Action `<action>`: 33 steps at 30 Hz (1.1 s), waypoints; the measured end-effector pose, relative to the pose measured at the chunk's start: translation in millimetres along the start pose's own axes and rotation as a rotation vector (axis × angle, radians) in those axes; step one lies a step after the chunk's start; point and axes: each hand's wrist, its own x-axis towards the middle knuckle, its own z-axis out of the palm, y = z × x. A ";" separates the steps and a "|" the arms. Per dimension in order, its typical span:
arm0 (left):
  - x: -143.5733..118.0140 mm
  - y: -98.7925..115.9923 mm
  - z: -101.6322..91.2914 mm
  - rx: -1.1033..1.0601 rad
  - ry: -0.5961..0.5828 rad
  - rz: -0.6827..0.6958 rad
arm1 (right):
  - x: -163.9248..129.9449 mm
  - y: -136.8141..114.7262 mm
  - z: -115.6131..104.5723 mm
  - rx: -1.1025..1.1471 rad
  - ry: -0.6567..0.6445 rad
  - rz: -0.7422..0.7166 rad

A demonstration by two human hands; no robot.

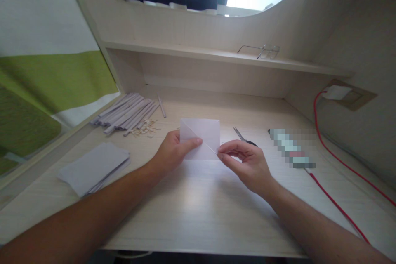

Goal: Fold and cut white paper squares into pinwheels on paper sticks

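Note:
A small white sheet of paper (210, 132) is held up above the desk between both hands. A diagonal line, like a crease or folded edge, runs across it from the upper left to the lower right corner. My left hand (179, 146) grips the left side, thumb flat on the face and fingers behind. With thumb and index finger, my right hand (243, 159) pinches the lower right corner, where the diagonal ends. Just beyond the right hand lie scissors (240, 134), their handles partly hidden by it.
Rolled paper tubes (130, 111) are piled at the back left, with small tan bands or scraps (145, 128) beside them. A stack of paper (95, 167) lies nearer. A blurred-out device (291, 148) with a red cable (337, 206) sits right; eyeglasses (267, 51) rest on the shelf (185, 51).

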 end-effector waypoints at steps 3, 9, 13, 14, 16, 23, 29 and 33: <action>-0.2 0.2 0.7 0.009 0.013 -0.002 | 0.1 -0.7 -0.1 -0.007 0.001 -0.001; 0.3 0.9 1.4 0.025 0.031 -0.003 | 0.5 -0.8 0.2 -0.016 0.000 -0.009; 0.8 0.7 1.2 0.017 0.038 -0.005 | 0.3 -0.8 0.8 -0.010 -0.020 -0.031; 0.9 0.6 1.1 0.019 0.037 -0.007 | 0.2 -0.9 0.7 -0.007 -0.027 -0.039; 1.1 0.5 1.1 0.025 0.039 -0.009 | -0.2 -1.2 0.4 -0.007 -0.037 -0.046; 1.1 -0.9 0.8 0.035 0.041 -0.012 | -1.2 -2.2 -1.6 -0.031 -0.063 -0.042; 1.1 -1.2 0.0 0.022 0.009 -0.001 | 0.4 -1.8 -0.2 -0.021 -0.030 -0.018; 0.9 -2.1 0.8 0.017 -0.004 0.000 | 0.6 -0.3 0.7 -0.020 -0.007 0.011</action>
